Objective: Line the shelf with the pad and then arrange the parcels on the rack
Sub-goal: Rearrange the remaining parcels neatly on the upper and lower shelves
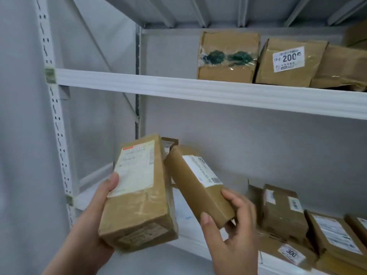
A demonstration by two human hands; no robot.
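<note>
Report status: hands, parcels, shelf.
Left hand grips large parcel. Right hand grips slim parcel. Both above lower shelf; nothing blocking.

Two hands (95,225), ten-odd parcels (228,56) — two shelves (198,90).

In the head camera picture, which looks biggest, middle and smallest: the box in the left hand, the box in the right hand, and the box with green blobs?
1. Left-hand box: biggest, but nearest the camera.
2. Green-blob box and right-hand box: look about alike, so I won't rank them; the blob box sits farther back.
</note>
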